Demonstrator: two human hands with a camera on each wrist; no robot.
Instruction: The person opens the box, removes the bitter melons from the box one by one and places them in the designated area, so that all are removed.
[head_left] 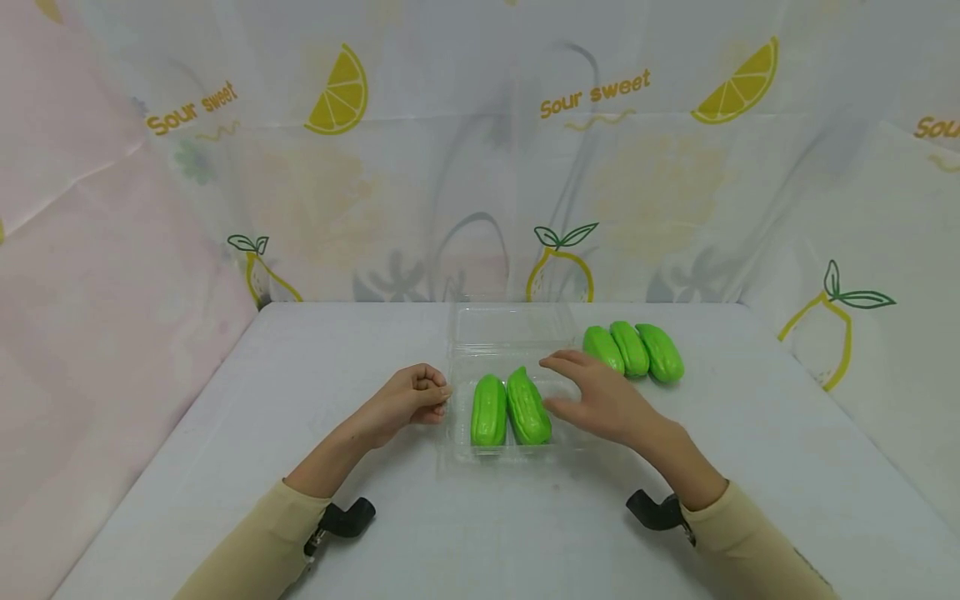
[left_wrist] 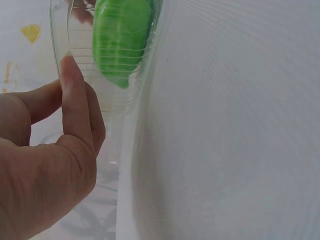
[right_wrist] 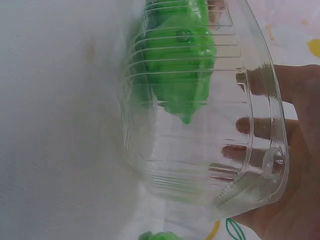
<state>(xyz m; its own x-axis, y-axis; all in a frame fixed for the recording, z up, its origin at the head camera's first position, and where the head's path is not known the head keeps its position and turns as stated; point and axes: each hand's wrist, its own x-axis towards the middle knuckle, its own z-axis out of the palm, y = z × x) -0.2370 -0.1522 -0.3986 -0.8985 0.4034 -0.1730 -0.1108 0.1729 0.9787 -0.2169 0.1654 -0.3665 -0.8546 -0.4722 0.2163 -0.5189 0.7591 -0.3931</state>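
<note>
A clear plastic clamshell box [head_left: 459, 367] lies with its lid folded back. Inside it, side by side, are two bright green ridged pieces shaped like bitter melons: a left bitter melon [head_left: 489, 411] and a right bitter melon [head_left: 528, 408]. My left hand [head_left: 402, 405] pinches the box's left rim between thumb and fingers, as the left wrist view shows. Over the box's right side reaches my right hand [head_left: 606, 400], fingers apart and holding nothing, close to the right bitter melon. Through the clear wall [right_wrist: 200, 170] its fingertips show in the right wrist view.
Three more green bitter melons [head_left: 630, 350] lie in a row on the white table [head_left: 322, 350], right of the box and beyond my right hand. The transparent lid [head_left: 513, 325] stretches toward the back edge. A lemon-printed cloth [head_left: 420, 183] hangs behind the table.
</note>
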